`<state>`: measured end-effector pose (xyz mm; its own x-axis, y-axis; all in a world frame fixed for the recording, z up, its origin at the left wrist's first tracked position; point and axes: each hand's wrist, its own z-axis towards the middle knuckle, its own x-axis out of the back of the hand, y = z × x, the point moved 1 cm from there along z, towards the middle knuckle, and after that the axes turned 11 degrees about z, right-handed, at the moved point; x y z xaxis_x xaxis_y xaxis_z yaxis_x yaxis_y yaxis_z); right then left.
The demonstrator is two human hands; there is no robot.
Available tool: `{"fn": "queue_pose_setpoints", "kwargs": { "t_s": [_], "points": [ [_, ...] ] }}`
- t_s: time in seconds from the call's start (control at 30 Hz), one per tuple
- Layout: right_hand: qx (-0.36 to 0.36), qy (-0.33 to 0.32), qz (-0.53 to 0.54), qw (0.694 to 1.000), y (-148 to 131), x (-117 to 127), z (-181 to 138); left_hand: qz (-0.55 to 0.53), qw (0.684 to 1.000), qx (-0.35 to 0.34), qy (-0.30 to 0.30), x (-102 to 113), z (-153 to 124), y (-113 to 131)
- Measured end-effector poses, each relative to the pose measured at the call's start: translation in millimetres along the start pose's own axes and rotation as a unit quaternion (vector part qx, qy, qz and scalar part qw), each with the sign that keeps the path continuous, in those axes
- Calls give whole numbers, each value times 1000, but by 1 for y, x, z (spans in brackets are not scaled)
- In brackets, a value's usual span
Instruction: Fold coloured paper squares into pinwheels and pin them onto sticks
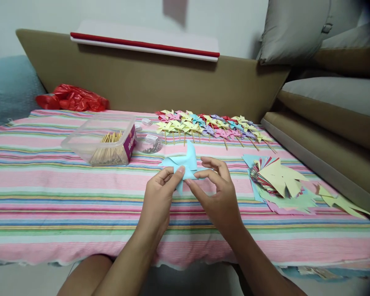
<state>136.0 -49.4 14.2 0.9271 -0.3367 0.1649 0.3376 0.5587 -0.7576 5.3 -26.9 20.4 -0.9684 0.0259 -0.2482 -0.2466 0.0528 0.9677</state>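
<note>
A light blue paper pinwheel (189, 161) is held between my two hands above the striped cloth, with several of its blades curled inward. My left hand (162, 187) pinches it near the centre, thumb on top. On the pinwheel's right side, my right hand (217, 185) has thumb and forefinger closed on a lower blade. The other fingers of my right hand are bent and off the paper. No stick shows on this pinwheel. Beyond my hands, finished pinwheels on sticks (200, 125) lie in a colourful heap.
At left stands a clear plastic box (80, 139) of wooden sticks (109, 150). Beside it is a round container of small metal pieces (152, 146). Cut paper shapes (280, 179) are piled at right. A red plastic bag (77, 98) lies at back left; cushions (333, 127) border the right.
</note>
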Motion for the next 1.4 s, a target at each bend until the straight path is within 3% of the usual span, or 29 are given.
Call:
{"fn": "queue_pose_setpoints", "kwargs": {
  "t_s": [0.17,0.47,0.83,0.93,1.03,1.2,1.4],
  "points": [
    [2,-9,-11,1000,3,1,1,-5,1000,11,-1,2,1,-1],
    [-16,-13,-6,1000,1,3,2,70,995,-71,11,5,2,-6],
    [-24,-41,9,999,8,7,7,48,997,-52,19,8,6,-7],
    [-55,0,46,997,15,6,11,15,994,-70,77,27,13,3],
    [-86,13,19,996,30,0,14,-23,979,-120,162,62,21,23],
    [-71,-136,-46,987,59,-36,34,-93,945,-158,270,118,24,57],
    [-30,-228,-102,968,69,-111,120,-162,935,-140,282,141,10,72]
  ]
}}
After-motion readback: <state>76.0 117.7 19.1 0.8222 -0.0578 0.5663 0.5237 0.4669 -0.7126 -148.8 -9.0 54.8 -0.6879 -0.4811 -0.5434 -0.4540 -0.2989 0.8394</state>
